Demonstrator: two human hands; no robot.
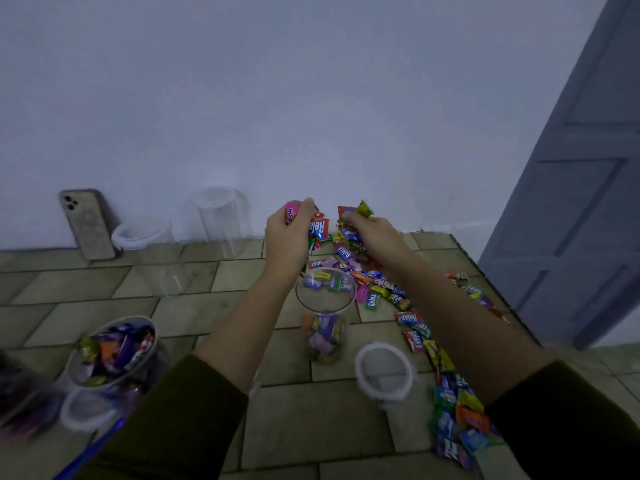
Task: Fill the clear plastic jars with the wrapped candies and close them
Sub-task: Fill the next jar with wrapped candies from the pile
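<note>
An open clear plastic jar stands on the tiled bench, with wrapped candies filling only its lower part. Just behind the jar and slightly left, your left hand is raised off the bench, its fingers curled tight round a bunch of candies. Behind the jar and to its right, your right hand has its fingers clamped on a second bunch. Below that hand a loose pile of candies trails from behind the jar down its right side toward you. A white-rimmed lid lies flat in front of the jar, to its right. Left of the jar and nearer you stands a full jar. Farther back on the jar's left, two empty jars stand near the wall, where a phone leans.
</note>
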